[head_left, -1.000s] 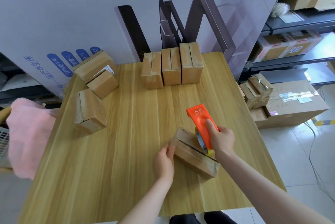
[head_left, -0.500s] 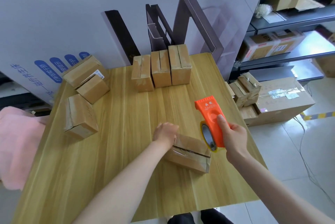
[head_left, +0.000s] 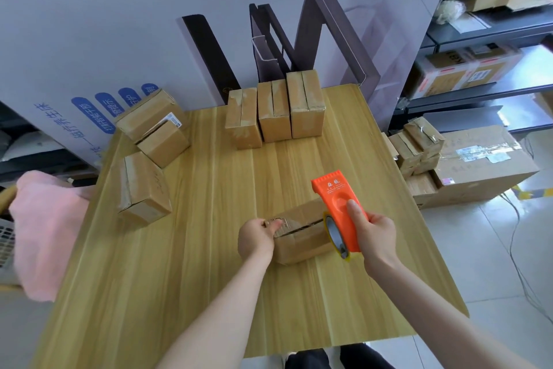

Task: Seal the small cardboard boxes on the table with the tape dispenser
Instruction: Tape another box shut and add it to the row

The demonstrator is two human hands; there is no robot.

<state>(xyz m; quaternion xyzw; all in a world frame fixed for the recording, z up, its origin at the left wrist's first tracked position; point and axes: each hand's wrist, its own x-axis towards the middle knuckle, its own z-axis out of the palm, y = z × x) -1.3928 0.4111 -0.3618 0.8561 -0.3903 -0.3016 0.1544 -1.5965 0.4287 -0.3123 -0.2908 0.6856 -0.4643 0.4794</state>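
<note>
The surface (head_left: pixel 209 264) has much bare wood in the centre and in the lower left of the frame. Its right edge runs near the right hand (head_left: pixel 375 232); beyond it a large carton (head_left: pixel 484 168) stands on the floor. Three boxes (head_left: pixel 273 114) stand in a row at the far edge, upper centre. A stack of two boxes (head_left: pixel 152 126) and a single box (head_left: pixel 143 186) are near the left edge. The small cardboard box (head_left: pixel 302 238) lies right of centre, between both hands. The left hand (head_left: pixel 256 238) holds its left end with curled fingers. The right hand grips the orange tape dispenser (head_left: pixel 338 207), which touches the box's right end.
</note>
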